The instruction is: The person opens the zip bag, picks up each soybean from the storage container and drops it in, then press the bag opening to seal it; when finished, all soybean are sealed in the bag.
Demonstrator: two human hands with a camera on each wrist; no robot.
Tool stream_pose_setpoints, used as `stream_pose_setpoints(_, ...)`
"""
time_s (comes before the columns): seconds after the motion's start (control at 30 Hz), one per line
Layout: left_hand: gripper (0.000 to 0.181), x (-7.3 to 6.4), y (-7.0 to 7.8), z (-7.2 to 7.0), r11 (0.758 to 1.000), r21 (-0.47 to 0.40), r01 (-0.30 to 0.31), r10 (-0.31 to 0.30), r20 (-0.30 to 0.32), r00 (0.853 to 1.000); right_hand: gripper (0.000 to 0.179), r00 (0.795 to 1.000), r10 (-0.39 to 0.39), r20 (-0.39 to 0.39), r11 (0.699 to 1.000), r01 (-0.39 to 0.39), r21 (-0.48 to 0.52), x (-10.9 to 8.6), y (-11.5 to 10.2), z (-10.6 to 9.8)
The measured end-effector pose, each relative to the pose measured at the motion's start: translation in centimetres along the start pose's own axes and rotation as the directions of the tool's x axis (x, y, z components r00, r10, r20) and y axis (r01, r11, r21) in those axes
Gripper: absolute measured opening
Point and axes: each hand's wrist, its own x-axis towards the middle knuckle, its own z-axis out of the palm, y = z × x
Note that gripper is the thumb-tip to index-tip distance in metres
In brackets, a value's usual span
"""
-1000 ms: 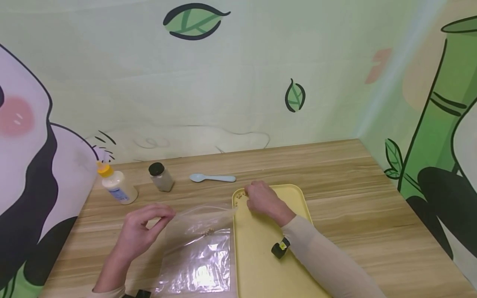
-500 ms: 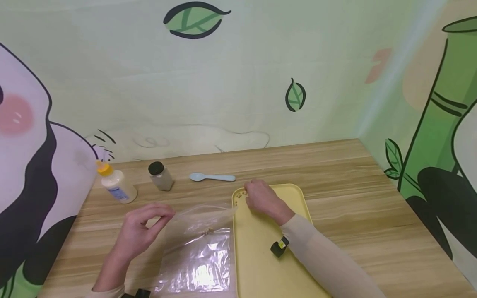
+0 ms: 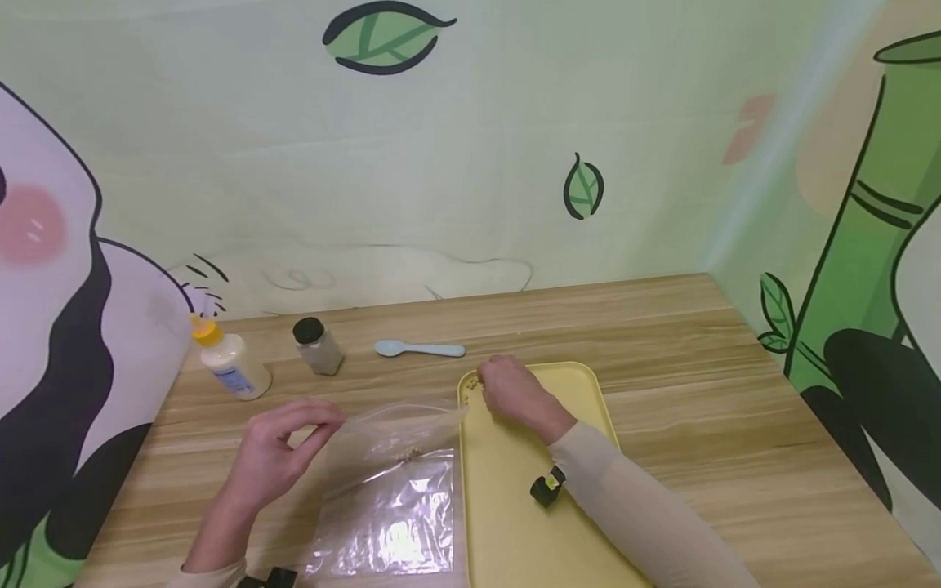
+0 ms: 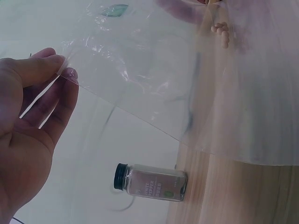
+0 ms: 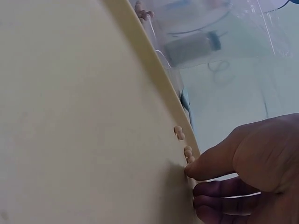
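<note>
My left hand (image 3: 275, 449) pinches the upper left corner of a clear plastic zip bag (image 3: 390, 506) between thumb and fingertips, its mouth raised. Inside lies a small clump of pale beige beans (image 4: 222, 35). My right hand (image 3: 522, 396) reaches over the far left corner of a yellow tray (image 3: 507, 498). In the right wrist view the thumb tip is right at a few loose beans (image 5: 179, 132) lying along the tray's rim, with the other fingers curled beside it. I cannot tell whether a bean sits between those fingertips.
Behind the bag stand a white squeeze bottle (image 3: 235, 367) with a yellow cap and a black-capped spice jar (image 3: 320, 351). A pale blue spoon (image 3: 421, 349) lies beyond the tray's corner. A printed wall cloth (image 3: 470, 147) hangs behind the wooden table (image 3: 735, 441).
My right hand has shifted slightly left along the tray's far rim, covering more of the beans there. My left hand keeps its pinch on the bag, almost unmoved.
</note>
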Motion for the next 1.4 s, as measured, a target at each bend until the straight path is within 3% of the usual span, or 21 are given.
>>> stream_pose_setpoints(0.27,0.034,0.0,0.0,0.0,1.0,-0.007,-0.025,0.025,-0.014,1.0,0.021,1.0,-0.004,0.02,1.0,0.004,-0.007,0.0,-0.2,0.1)
stream_pose_setpoints(0.6,0.034,-0.1,0.0,0.0,1.0,-0.007,-0.026,0.026,-0.011,1.0,0.019,1.0,-0.02,0.011,1.0,0.02,-0.004,-0.2,-0.2,0.1)
stream_pose_setpoints(1.0,0.032,-0.2,-0.2,-0.2,0.999,0.001,0.052,-0.052,0.029,0.998,0.018,1.0,0.02,0.019,0.997,-0.021,0.073,-0.6,-0.1,-0.8)
stream_pose_setpoints(1.3,0.036,-0.2,-0.5,0.2,0.999,-0.014,-0.044,0.044,-0.021,0.999,0.011,0.999,-0.017,-0.029,0.995,0.019,0.094,-0.8,-0.1,-1.4)
stream_pose_setpoints(1.4,0.035,-0.2,-0.5,0.2,0.999,-0.013,-0.042,0.042,-0.018,0.999,0.01,0.999,-0.032,-0.042,0.995,0.035,0.089,-0.9,-0.2,-1.4)
